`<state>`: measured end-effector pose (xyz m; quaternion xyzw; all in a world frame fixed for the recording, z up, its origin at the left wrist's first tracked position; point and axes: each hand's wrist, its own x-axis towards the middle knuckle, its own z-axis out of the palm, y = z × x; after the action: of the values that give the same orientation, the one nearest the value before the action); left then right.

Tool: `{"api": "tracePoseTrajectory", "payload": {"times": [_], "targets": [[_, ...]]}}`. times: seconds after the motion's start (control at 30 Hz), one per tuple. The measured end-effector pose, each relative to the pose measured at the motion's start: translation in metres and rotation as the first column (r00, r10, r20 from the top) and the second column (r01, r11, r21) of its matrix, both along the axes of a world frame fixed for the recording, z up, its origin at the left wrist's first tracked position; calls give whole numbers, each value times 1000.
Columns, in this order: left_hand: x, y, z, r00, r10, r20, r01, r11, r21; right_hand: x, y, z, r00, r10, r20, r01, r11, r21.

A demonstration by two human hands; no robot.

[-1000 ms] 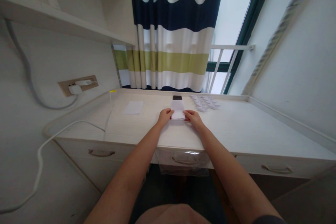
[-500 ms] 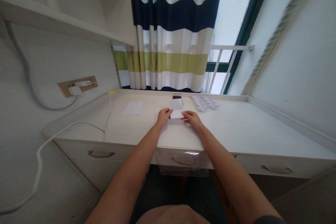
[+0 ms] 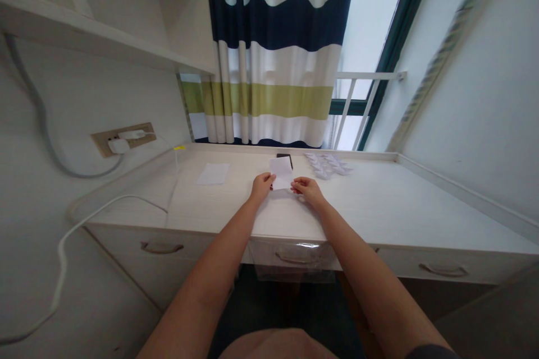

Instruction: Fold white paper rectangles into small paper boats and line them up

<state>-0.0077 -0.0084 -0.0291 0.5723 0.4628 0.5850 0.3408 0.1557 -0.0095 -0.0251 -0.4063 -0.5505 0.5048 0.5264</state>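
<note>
The left hand (image 3: 261,187) and right hand (image 3: 309,190) pinch a white paper sheet (image 3: 281,173) mid-frame, with open desk (image 3: 219,207) before the front edge; one loose sheet (image 3: 213,174) lies left, one folded-paper pile (image 3: 326,165) right.

Desk top (image 3: 236,207): loose paper sheet (image 3: 213,174) at left; folded paper pieces (image 3: 326,165) at right; between them, at the back edge, a small dark slab, possibly a phone (image 3: 284,155); curtain (image 3: 273,67) behind.

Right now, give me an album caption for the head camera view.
Left hand and right hand hold a white paper slip over a pale desk, folded paper pieces beyond.
</note>
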Motion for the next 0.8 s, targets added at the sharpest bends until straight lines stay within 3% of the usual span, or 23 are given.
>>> {"api": "tracePoseTrajectory", "payload": {"times": [0.23,0.43,0.6,0.8], "targets": [[2,-1,1,999,-44,6,44,998,-37,2,-2,3,997,-25,73,21,999,44],[5,-2,0,982,-185,-50,180,979,-94,7,5,1,992,-121,-27,123,989,82],[6,-5,2,981,-189,-51,183,977,-106,7,6,1,990,-143,-18,144,984,104],[7,-8,4,976,-213,-49,205,970,-129,7,3,3,985,-150,-86,154,987,45]]}}
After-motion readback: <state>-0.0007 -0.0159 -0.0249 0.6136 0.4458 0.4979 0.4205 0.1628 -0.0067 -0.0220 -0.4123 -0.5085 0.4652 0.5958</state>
